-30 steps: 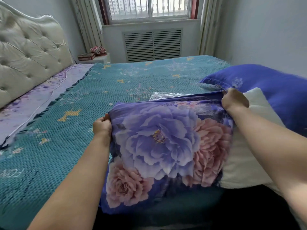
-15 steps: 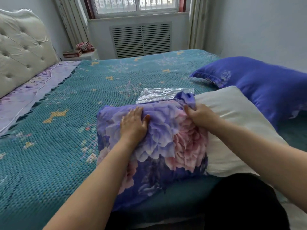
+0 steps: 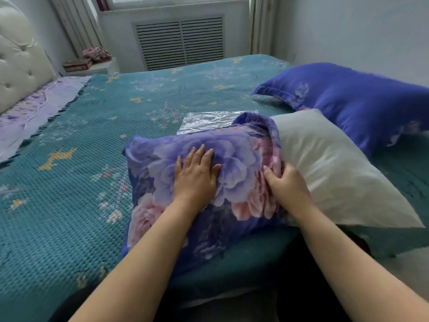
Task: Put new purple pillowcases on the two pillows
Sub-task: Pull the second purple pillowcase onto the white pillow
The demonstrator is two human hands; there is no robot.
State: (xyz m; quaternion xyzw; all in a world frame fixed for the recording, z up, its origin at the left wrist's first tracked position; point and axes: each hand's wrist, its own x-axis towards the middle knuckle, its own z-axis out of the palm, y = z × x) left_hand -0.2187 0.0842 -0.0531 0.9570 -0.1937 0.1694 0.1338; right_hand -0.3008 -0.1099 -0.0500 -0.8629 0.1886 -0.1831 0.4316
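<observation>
A white pillow (image 3: 329, 168) lies near the bed's front edge, its left half inside a purple pillowcase (image 3: 234, 159) printed with large purple and pink flowers. My left hand (image 3: 197, 175) rests flat on the covered part, fingers straight. My right hand (image 3: 287, 187) grips the bunched open edge of the pillowcase where the white pillow comes out. A second pillow (image 3: 357, 103) in a plain purple case lies behind, at the right.
The teal bedspread (image 3: 76, 177) covers the bed. A clear plastic bag (image 3: 206, 120) lies flat just behind the pillow. A tufted headboard (image 3: 21, 63) stands at the left, a nightstand (image 3: 92, 66) with books and cloth beyond it. A wall rises close on the right.
Both hands left the pillowcase's far corners. The left hand now lies flat on the covered pillow, and the right hand has slid nearer along the bunched open edge. The pillowcase has bunched leftward.
</observation>
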